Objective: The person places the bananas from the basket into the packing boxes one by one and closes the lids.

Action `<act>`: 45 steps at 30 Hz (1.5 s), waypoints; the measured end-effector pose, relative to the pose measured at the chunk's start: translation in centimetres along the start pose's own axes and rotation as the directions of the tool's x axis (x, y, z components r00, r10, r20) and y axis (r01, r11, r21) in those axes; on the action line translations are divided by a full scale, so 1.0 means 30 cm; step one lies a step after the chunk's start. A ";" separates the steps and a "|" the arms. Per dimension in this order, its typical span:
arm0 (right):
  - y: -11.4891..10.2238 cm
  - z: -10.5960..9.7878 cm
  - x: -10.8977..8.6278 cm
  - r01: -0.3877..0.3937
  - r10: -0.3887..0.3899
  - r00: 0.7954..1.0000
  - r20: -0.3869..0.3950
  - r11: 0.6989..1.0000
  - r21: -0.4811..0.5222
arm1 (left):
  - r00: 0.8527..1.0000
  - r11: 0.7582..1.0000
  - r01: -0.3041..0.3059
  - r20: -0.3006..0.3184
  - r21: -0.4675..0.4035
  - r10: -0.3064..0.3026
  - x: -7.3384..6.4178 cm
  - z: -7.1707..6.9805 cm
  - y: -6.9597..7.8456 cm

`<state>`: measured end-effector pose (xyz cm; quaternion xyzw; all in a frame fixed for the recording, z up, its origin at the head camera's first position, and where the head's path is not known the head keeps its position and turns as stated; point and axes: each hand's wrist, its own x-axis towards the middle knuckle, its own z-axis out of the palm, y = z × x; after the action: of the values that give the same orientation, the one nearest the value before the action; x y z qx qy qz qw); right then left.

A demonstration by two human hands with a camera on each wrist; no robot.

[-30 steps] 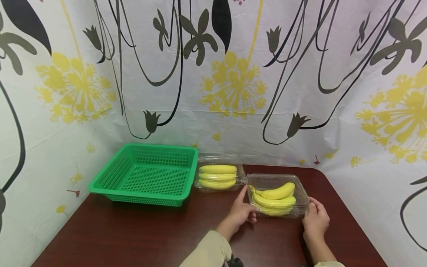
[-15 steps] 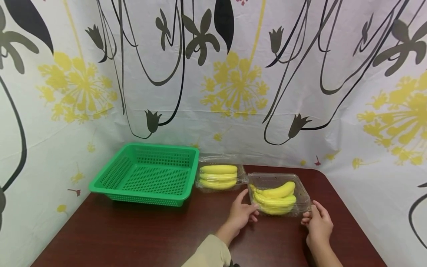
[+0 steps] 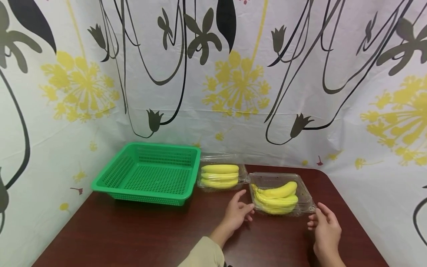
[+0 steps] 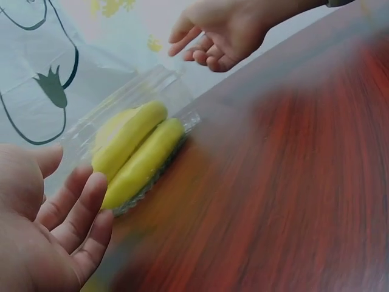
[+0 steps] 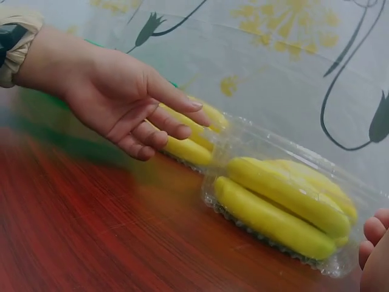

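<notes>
A clear plastic clamshell box [image 3: 305, 194] holding several yellow bananas [image 3: 278, 202] sits on the right half of the table. My left hand [image 3: 235, 213] is just off its front left corner, fingers spread and loosely bent, holding nothing. By the front right corner is my right hand [image 3: 327, 230], its fingers relaxed and a small gap from the plastic. Both wrist views show the bananas through the box, and the left wrist view shows the right hand [image 4: 228, 30] apart from it. A second clamshell box [image 3: 245, 174] with bananas [image 3: 220, 176] stands to the left, close against the first.
A green perforated plastic basket [image 3: 146, 196] stands at the back left, beside the second box. The dark red-brown table [image 3: 140, 233] ends at a patterned sheet [image 3: 186, 129] hung behind and at both sides.
Both hands have come away from the near box, the left drawing back to the left and the right moving outward and toward me. The boxes and basket stay put on the table.
</notes>
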<state>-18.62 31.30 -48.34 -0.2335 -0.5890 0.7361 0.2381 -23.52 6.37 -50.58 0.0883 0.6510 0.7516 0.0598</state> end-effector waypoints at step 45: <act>-0.079 0.029 0.066 0.892 -0.637 0.403 0.657 0.110 -0.439 | 0.864 0.592 -0.427 0.114 0.683 0.490 -0.147 -0.520 0.324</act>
<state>-20.53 32.35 -45.97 0.1540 -0.8920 0.2049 0.3724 -22.25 -11.04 -43.36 0.2361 0.8389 0.4475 -0.2007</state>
